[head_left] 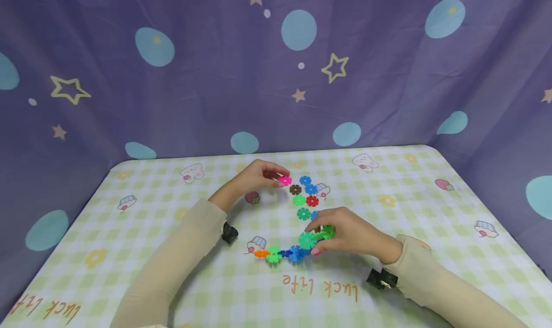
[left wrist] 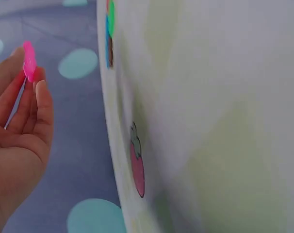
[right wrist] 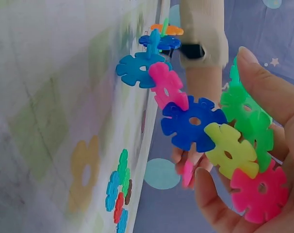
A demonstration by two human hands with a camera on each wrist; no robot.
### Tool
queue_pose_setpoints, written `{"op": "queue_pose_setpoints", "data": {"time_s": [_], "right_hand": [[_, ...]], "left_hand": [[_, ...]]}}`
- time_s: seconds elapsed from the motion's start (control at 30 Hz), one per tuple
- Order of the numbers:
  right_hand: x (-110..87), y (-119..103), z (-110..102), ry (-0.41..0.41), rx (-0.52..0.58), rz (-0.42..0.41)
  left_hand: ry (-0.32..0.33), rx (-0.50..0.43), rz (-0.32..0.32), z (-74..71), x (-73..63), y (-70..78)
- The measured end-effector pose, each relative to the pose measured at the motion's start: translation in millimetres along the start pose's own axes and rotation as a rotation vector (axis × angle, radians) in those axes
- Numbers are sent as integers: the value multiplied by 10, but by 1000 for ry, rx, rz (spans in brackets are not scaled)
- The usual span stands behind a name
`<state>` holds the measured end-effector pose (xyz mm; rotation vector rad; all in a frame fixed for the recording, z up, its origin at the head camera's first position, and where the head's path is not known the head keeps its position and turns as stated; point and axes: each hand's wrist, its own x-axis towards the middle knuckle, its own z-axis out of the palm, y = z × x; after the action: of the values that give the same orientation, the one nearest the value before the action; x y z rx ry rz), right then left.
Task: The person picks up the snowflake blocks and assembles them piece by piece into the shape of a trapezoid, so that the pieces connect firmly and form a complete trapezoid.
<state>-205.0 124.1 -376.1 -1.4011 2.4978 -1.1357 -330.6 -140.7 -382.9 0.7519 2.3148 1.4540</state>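
Observation:
My left hand (head_left: 260, 175) pinches a pink snowflake disc (head_left: 285, 180) above the far middle of the table. In the left wrist view that disc (left wrist: 29, 60) shows edge-on between thumb and fingertips. My right hand (head_left: 349, 230) grips one end of a chain of interlocked snowflake discs (head_left: 296, 254). The chain stretches left to an orange disc (head_left: 260, 254). Close up in the right wrist view, a dark blue disc (right wrist: 194, 121), a yellow disc (right wrist: 229, 150), a pink disc (right wrist: 260, 191) and green discs (right wrist: 246, 107) slot together beside the right thumb and fingers.
Loose snowflake discs lie between the hands: a brown one (head_left: 295, 189), a red one (head_left: 312, 201), green ones (head_left: 304, 214) and blue ones (head_left: 305, 180). A checked cloth (head_left: 172, 285) covers the table. Behind its far edge hangs a purple curtain (head_left: 207, 103).

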Motion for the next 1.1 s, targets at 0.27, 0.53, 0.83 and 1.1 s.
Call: {"op": "queue_pose_setpoints", "data": {"time_s": [0.27,0.53,0.83,1.1], "right_hand": [[3,48,-13,47,-17,103],[74,71,-20,92,-10,125],[125,113,8,168,-23,166],[131,105,26,200,43,228]], "left_hand": [[105,-143,-56,184,-410,168],[182,-246,-80,397,-618,301],[173,-317,-44,652,-815,407],[222,-333,-33,724,-862,413]]}}
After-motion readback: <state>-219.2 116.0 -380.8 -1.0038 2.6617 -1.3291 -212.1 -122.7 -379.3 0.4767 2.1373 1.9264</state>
